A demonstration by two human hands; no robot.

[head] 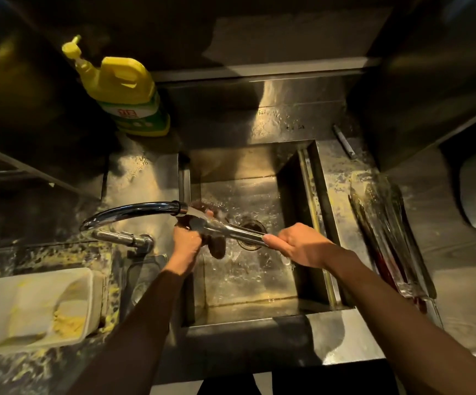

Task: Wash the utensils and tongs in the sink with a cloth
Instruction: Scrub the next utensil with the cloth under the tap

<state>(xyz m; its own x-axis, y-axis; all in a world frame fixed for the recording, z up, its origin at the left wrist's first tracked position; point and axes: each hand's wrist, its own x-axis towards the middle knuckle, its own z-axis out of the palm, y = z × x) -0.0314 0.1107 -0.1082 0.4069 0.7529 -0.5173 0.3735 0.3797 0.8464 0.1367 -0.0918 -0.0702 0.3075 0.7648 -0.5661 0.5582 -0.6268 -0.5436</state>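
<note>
While water runs from the tap (pixel 134 210) into the sink (pixel 296 195), the left hand (pixel 186 243) has its grip closed round a dark cloth (pixel 216 248), wrapped over the far end of the tongs (pixel 231 230) just under the spout. The right hand (pixel 299 246) grips the tongs' handle end, holding them above the drain (pixel 252 225). Other tongs (pixel 385 232) lie on the wet worktop (pixel 342 166) to the right, well apart from the yellow soap bottle (pixel 128 92) at the back left.
</note>
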